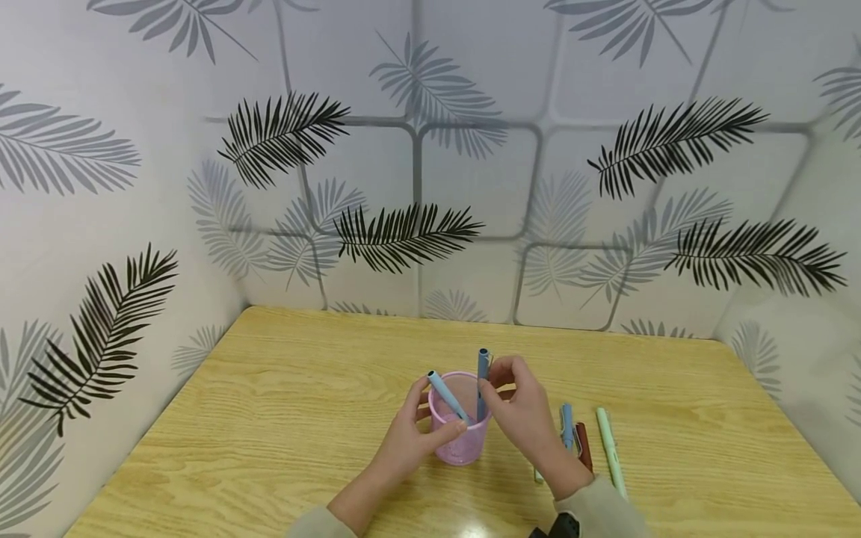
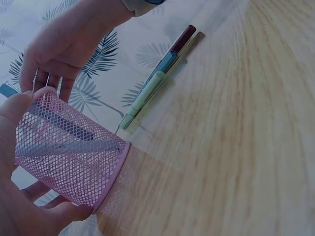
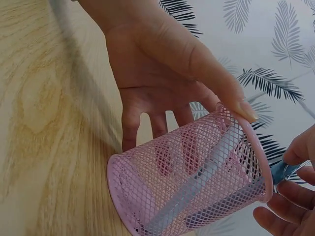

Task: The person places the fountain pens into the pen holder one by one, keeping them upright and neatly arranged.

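A pink mesh cup [image 1: 460, 448] stands on the table, with a light blue pen [image 1: 447, 396] leaning inside it. The left hand [image 1: 410, 441] grips the cup around its side, thumb at the rim. Between thumb and fingers the right hand [image 1: 525, 411] pinches a darker blue pen [image 1: 483, 366], upright, its lower part inside the cup at the right. Through the mesh [image 3: 197, 182] both pens show in the right wrist view. The left wrist view has the right hand [image 2: 59, 49] at the cup's mouth.
Right of the cup on the wooden table [image 1: 282, 403] lie a blue pen [image 1: 567, 426], a dark red pen [image 1: 583, 444] and a light green pen [image 1: 610, 452]. Part of another green item [image 1: 538, 475] shows beside the right wrist. A leaf-patterned wall covering [image 1: 377, 172] rises behind the table.
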`<state>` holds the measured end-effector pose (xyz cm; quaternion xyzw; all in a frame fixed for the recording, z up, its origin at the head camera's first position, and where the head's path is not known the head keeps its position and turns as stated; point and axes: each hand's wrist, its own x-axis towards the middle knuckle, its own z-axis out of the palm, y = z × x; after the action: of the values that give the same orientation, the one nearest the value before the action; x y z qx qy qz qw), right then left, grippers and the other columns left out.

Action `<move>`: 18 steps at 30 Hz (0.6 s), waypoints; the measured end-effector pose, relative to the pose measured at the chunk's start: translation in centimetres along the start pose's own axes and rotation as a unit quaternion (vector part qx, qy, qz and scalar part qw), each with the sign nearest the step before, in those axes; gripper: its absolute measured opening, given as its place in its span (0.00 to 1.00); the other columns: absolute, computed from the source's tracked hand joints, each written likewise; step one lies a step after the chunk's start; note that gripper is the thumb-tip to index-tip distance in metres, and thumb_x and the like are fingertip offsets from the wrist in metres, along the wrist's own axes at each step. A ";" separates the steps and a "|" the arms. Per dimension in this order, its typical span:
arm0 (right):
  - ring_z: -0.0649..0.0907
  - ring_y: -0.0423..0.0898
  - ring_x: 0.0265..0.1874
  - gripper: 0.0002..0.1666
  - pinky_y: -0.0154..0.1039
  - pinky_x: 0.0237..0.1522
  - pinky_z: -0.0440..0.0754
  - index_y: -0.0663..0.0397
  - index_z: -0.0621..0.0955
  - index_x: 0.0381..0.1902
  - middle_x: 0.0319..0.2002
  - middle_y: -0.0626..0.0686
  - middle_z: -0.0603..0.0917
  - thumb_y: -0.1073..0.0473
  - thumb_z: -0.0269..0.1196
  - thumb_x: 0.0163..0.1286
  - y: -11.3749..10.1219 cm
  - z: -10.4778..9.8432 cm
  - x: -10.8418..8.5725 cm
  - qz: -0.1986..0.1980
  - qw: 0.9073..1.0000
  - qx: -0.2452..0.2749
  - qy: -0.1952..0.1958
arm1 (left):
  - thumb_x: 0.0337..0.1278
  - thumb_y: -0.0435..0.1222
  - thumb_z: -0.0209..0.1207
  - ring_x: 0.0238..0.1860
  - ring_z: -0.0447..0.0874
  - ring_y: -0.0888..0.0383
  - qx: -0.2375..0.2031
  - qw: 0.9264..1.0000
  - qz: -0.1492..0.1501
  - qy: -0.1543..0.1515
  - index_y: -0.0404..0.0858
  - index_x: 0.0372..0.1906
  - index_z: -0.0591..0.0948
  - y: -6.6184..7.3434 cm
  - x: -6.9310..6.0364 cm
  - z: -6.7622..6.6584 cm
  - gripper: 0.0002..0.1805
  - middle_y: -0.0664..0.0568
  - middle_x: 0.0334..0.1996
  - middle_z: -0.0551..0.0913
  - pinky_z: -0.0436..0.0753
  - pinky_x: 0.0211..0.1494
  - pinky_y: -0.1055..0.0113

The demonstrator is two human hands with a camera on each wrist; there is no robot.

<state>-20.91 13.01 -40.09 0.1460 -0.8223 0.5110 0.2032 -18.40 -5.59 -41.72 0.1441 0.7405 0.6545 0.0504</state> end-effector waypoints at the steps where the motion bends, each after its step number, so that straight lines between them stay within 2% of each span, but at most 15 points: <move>1: 0.79 0.44 0.34 0.11 0.37 0.32 0.79 0.56 0.73 0.38 0.33 0.50 0.77 0.68 0.64 0.59 0.1 0.1 -0.1 0.003 1.000 -0.004 -0.002 | 0.52 0.41 0.65 0.59 0.64 0.36 -0.001 1.000 0.000 0.000 0.43 0.69 0.56 0.0 0.0 0.0 0.42 0.38 0.59 0.64 0.76 0.50 0.52; 10: 0.79 0.46 0.34 0.08 0.36 0.33 0.79 0.56 0.75 0.37 0.35 0.51 0.77 0.65 0.64 0.61 0.9 0.1 -0.7 0.045 0.998 -0.025 -0.038 | 0.52 0.42 0.65 0.59 0.64 0.36 0.004 1.000 -0.003 0.002 0.43 0.70 0.56 -0.2 -0.1 0.0 0.42 0.38 0.59 0.65 0.76 0.50 0.52; 18: 0.78 0.47 0.34 0.08 0.36 0.33 0.79 0.56 0.76 0.39 0.36 0.52 0.78 0.63 0.63 0.63 1.0 -0.5 -0.9 0.058 0.997 -0.033 -0.027 | 0.51 0.42 0.65 0.58 0.65 0.36 0.010 1.000 0.006 0.002 0.43 0.69 0.57 -0.2 -0.1 0.0 0.42 0.39 0.59 0.66 0.75 0.50 0.51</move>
<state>-20.44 13.90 -41.13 0.1052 -0.8509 0.4906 0.1555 -18.35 -5.60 -41.96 0.1477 0.7465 0.6473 0.0430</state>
